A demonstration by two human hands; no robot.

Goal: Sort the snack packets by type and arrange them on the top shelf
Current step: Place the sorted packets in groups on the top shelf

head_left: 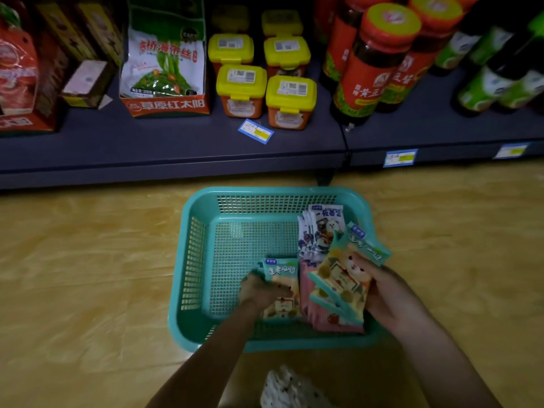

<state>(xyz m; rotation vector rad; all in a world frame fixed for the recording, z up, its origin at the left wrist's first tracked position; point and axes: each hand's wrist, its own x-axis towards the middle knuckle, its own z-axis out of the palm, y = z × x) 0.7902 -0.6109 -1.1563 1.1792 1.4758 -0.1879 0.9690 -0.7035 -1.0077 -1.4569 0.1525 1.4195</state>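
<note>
A teal plastic basket (194, 260) sits on the floor below the shelf. My right hand (388, 295) is shut on a fanned stack of teal-and-yellow snack packets (341, 278) with a bear picture, held over the basket's right side. My left hand (259, 290) grips another teal-and-yellow packet (284, 275) lying in the basket. White-and-blue packets (321, 228) stand against the right wall of the basket. Pink packets (332, 322) lie beneath the held stack.
The dark shelf (176, 142) behind the basket holds yellow-lidded tubs (290, 101), a box of seaweed bags (164, 66), red-labelled jars (374, 63) and green bottles (500, 78). A loose price tag (255, 131) lies on the shelf. The floor (88, 260) is wood-patterned.
</note>
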